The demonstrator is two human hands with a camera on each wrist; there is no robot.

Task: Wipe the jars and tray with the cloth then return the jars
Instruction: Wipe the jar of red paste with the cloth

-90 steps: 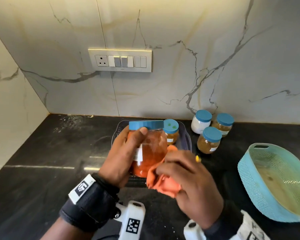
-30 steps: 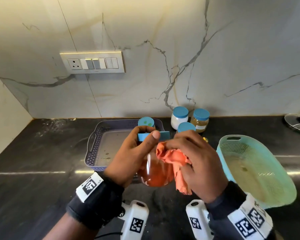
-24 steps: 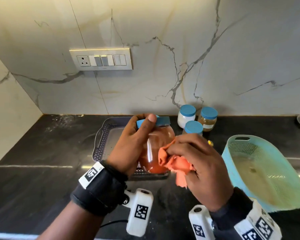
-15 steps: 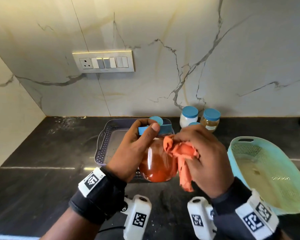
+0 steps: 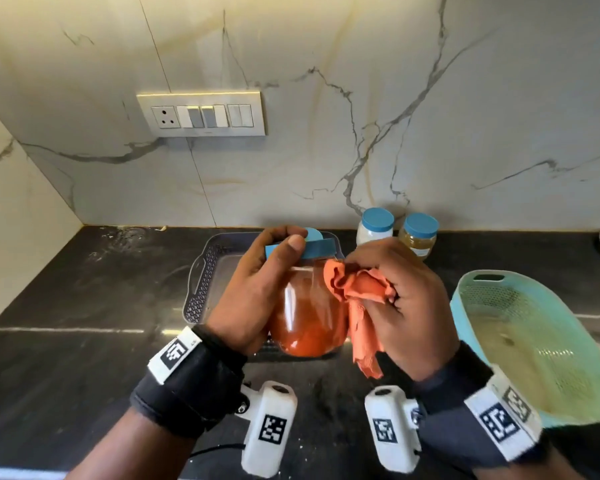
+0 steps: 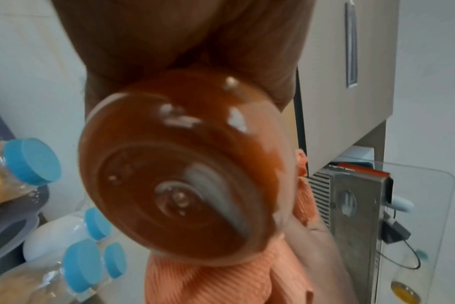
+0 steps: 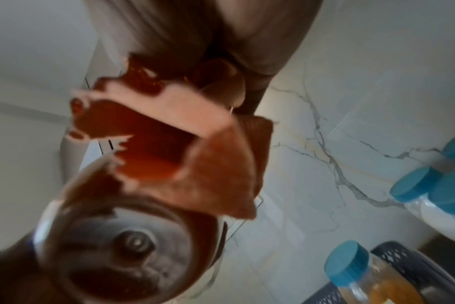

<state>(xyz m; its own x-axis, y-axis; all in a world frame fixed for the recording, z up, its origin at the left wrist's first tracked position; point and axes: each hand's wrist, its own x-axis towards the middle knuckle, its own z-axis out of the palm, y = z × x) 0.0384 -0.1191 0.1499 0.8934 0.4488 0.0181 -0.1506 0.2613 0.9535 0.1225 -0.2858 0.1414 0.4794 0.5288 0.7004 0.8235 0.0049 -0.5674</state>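
My left hand [image 5: 257, 289] grips a large jar [image 5: 307, 313] of red-orange powder with a blue lid [image 5: 317, 248], held above the counter in front of the grey tray [image 5: 201, 289]. My right hand [image 5: 395, 299] holds a bunched orange cloth [image 5: 357, 292] against the jar's right side, near the neck. The jar's round base [image 6: 179, 185] fills the left wrist view, with the cloth [image 6: 221, 281] below it. In the right wrist view the cloth [image 7: 195, 156] hangs over the jar's base [image 7: 127, 244]. A small blue-lidded jar [image 7: 358, 275] stands in the tray [image 7: 403, 265].
Two blue-lidded jars, one white [image 5: 376, 226] and one amber [image 5: 418, 233], stand by the marble wall behind my right hand. A teal basket [image 5: 534, 341] sits tilted at the right. A switch panel [image 5: 201, 114] is on the wall. Black counter [image 5: 84, 306] stretches left.
The cloth has slid up and down the jar's right side, from the lower body to near the neck. My left hand has kept its grip on the lifted jar.
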